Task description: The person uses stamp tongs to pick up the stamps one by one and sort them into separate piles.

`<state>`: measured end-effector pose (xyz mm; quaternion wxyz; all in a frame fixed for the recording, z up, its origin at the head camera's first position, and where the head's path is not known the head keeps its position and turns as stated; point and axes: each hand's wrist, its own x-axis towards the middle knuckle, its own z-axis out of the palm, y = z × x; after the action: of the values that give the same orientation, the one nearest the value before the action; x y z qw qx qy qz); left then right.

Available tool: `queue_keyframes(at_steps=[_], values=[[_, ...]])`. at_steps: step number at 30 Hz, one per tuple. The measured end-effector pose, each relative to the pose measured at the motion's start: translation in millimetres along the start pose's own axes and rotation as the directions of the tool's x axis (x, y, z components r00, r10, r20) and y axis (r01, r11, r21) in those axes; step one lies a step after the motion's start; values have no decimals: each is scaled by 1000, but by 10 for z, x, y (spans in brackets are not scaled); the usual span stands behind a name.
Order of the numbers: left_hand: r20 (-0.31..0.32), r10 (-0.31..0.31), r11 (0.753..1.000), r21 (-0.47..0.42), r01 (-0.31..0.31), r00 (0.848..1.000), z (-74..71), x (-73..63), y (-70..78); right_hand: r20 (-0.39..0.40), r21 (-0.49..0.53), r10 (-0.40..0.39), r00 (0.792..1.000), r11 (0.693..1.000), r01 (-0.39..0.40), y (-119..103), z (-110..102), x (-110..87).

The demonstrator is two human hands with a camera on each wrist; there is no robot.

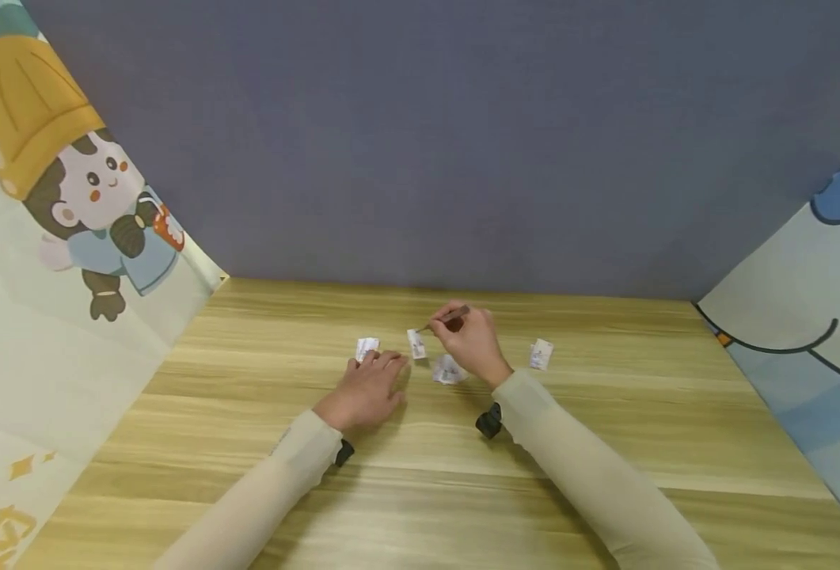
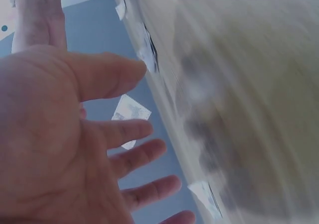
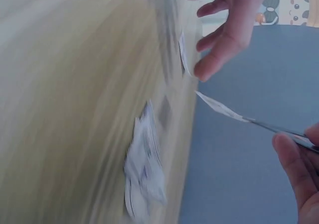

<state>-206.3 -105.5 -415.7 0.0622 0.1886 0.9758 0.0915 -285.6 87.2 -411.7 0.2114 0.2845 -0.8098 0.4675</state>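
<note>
My right hand [image 1: 473, 344] pinches brown-looking tweezers [image 1: 455, 314]. At their tips hangs a small white stamp [image 1: 416, 344], raised off the table in the right wrist view; its serrated edge and faint print show in the left wrist view. Below and beside that hand lies a loose pile of similar stamps [image 1: 449, 370]. My left hand [image 1: 366, 393] has its fingers loosely spread and holds nothing. Just beyond its fingertips are a few stamps [image 1: 366, 346], partly hidden by the hand. The print on the stamps is too small to read.
More stamps [image 1: 541, 355] lie overlapping on the right of the wood-grain table [image 1: 420, 507]. A grey-blue panel [image 1: 420, 142] rises behind the table. Cartoon-printed sheets [image 1: 6, 332] border it on both sides.
</note>
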Motion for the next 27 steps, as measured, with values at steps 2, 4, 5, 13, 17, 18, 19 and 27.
queue_keyframes(at_steps=[2, 4, 5, 13, 17, 18, 19, 27], values=[[-7, -35, 999, 1, 35, 999, -6, -4, -45, -15, 5, 3, 1000, 1000, -2, -5, 70, 29], [-15, -74, 997, 6, 74, 997, -8, -1, -94, -32, 16, 0, 999, 1000, 0, -12, 137, 62], [-21, -93, 996, 9, 93, 995, -11, 1, -116, -41, 21, -1, 999, 1000, 1, -12, 170, 80], [-41, -189, 982, 16, 190, 981, -42, -18, -215, -34, 60, 46, 998, 997, -43, -66, 470, 198], [-51, -197, 980, 21, 198, 979, -45, -26, -244, 9, 58, 64, 998, 996, -64, -71, 603, 223], [-53, -196, 980, 23, 197, 979, -42, -27, -249, 25, 60, 75, 997, 995, -76, -73, 632, 226], [-48, -194, 980, 26, 196, 980, -39, -27, -255, 44, 65, 88, 995, 994, -91, -74, 658, 228], [19, -152, 987, 48, 151, 988, 12, -6, -277, 104, 38, 136, 985, 989, -140, -54, 808, 240]])
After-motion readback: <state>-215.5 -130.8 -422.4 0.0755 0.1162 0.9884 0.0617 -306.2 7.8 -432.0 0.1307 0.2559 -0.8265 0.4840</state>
